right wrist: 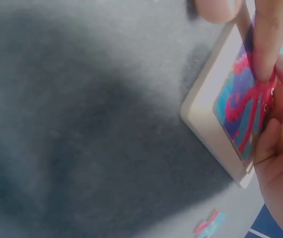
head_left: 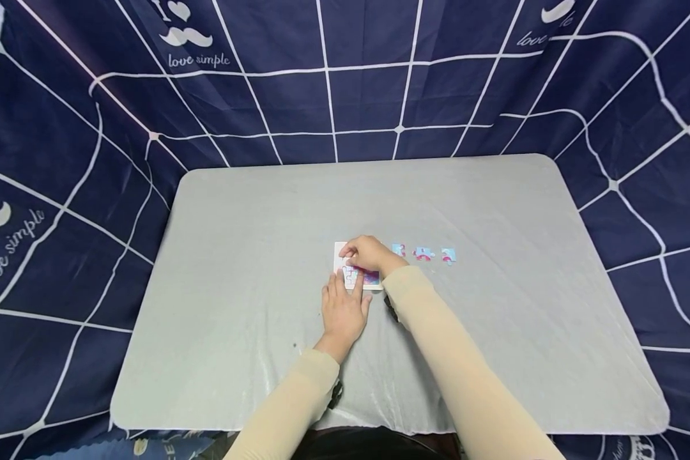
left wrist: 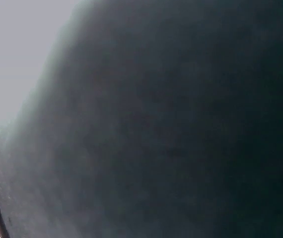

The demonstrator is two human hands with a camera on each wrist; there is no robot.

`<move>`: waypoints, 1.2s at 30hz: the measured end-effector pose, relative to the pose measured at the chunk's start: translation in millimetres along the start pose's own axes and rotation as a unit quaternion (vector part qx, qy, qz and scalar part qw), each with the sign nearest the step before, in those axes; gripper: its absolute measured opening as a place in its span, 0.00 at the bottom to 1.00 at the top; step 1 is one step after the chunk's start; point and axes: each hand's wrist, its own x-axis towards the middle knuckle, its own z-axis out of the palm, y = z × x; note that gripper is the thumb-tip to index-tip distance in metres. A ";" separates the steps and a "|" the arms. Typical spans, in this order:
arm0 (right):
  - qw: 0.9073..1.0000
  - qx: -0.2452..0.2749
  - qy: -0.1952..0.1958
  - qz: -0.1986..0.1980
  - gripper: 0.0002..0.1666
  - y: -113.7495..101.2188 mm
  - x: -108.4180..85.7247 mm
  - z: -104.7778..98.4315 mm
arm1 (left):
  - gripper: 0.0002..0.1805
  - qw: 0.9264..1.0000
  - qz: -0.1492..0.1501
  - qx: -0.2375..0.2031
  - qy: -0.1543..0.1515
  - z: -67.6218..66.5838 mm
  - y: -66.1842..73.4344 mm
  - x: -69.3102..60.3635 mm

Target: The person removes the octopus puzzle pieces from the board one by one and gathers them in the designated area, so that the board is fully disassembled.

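Navy cloth point(head_left: 368, 102) with white grid lines and printed lettering surrounds the back and sides. Pale grey table point(head_left: 236, 255) fills the middle. Two cream sleeves point(head_left: 460, 351) reach in from the near edge. Left hand point(head_left: 343, 313) lies over the near side of the puzzle board, fingers straight and somewhat spread, one fingertip touching the picture. Right hand point(head_left: 370, 251) is over the board's far side, fingers bent toward the thumb; cannot tell if they pinch a piece. Puzzle board point(right wrist: 201, 101) lies flat near the table's middle, under both hands: pale rim, pink-red shape on blue and purple, white outlined area at left. Three loose pieces, left point(head_left: 398, 249), middle point(head_left: 423, 253) and right point(head_left: 448, 255), sit in a row right of the board, apart from each other.
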 end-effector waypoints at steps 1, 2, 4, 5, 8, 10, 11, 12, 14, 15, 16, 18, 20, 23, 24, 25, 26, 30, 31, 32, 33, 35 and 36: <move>1.000 0.002 -0.003 0.001 0.11 -0.5 0.0 -0.7 | 0.29 1.000 0.002 -0.001 0.004 -0.5 0.3 -0.3; 1.000 0.004 -0.007 0.003 0.10 -1.1 -0.1 -1.2 | 0.29 1.000 0.003 0.000 0.004 -0.8 0.5 -0.3; 1.000 0.007 -0.012 0.006 0.08 -1.8 -0.1 -2.4 | 0.29 1.000 0.005 0.000 0.006 -1.5 0.7 -0.6; 1.000 0.006 -0.014 0.006 0.07 -2.1 -0.1 -2.9 | 0.29 1.000 0.005 0.002 0.006 -1.6 0.6 -0.7; 1.000 -0.002 -0.013 0.004 0.04 -1.7 -0.6 -3.8 | 0.29 1.000 0.006 0.007 0.005 -1.5 0.2 -0.8; 1.000 -0.011 -0.007 0.002 0.02 -0.5 -1.0 -3.6 | 0.29 1.000 0.006 0.007 0.005 -1.1 -0.2 -0.6; 1.000 -0.010 -0.003 0.002 0.02 0.1 -1.1 -3.1 | 0.29 1.000 0.005 0.007 0.005 -0.8 -0.3 -0.6; 1.000 -0.010 0.002 0.001 0.02 0.8 -1.3 -2.6 | 0.29 1.000 0.005 0.006 0.005 -0.4 -0.3 -0.5; 1.000 -0.005 0.009 0.003 0.02 1.8 -1.7 -1.3 | 0.29 1.000 0.004 0.005 0.004 0.3 -0.3 -0.3; 1.000 -0.003 0.012 0.003 0.02 2.2 -2.0 -0.7 | 0.29 1.000 0.004 0.005 0.004 0.6 -0.3 -0.2; 1.000 -0.001 0.015 0.005 0.02 2.3 -2.3 -0.1 | 0.29 1.000 0.003 0.005 0.004 1.2 -0.3 -0.1; 1.000 0.003 0.020 0.008 0.02 2.3 -3.1 1.0 | 0.29 1.000 0.002 0.006 0.007 1.7 -0.2 -0.3; 1.000 0.006 0.022 0.013 0.03 1.7 -3.9 1.6 | 0.29 1.000 0.002 0.005 0.013 2.5 -0.4 -0.6; 1.000 0.009 0.022 0.016 0.03 0.0 -4.9 1.6 | 0.28 1.000 0.003 0.003 0.020 2.9 -0.5 -1.0; 1.000 0.009 0.020 0.016 0.03 -0.7 -5.2 1.5 | 0.28 1.000 0.003 0.004 0.021 3.0 -0.6 -1.0; 1.000 0.009 0.019 0.017 0.04 -1.3 -5.4 1.3 | 0.28 1.000 0.003 0.004 0.021 2.8 -0.6 -1.0; 1.000 0.009 0.018 0.017 0.04 -1.8 -5.5 1.3 | 0.28 1.000 0.003 0.004 0.019 2.4 -0.5 -1.0; 1.000 0.011 0.015 0.022 0.05 -2.7 -6.0 1.4 | 0.29 1.000 0.003 0.006 0.011 1.2 -0.4 -1.0; 1.000 0.013 0.016 0.023 0.05 -2.7 -6.3 1.3 | 0.29 1.000 0.003 0.005 0.011 1.1 -0.4 -1.0; 0.999 0.014 0.017 0.025 0.04 -2.8 -6.7 1.2 | 0.29 1.000 0.003 0.004 0.011 1.1 -0.2 -1.1; 0.999 0.015 0.018 0.025 0.04 -2.8 -7.1 1.1 | 0.29 1.000 0.003 0.004 0.011 1.1 -0.2 -1.1; 0.999 0.018 0.022 0.026 0.04 -2.8 -8.0 0.9 | 0.29 1.000 0.003 0.003 0.014 1.1 -0.1 -1.3; 0.999 0.019 0.024 0.025 0.04 -2.6 -8.3 0.9 | 0.29 1.000 0.004 0.004 0.015 1.3 0.1 -1.3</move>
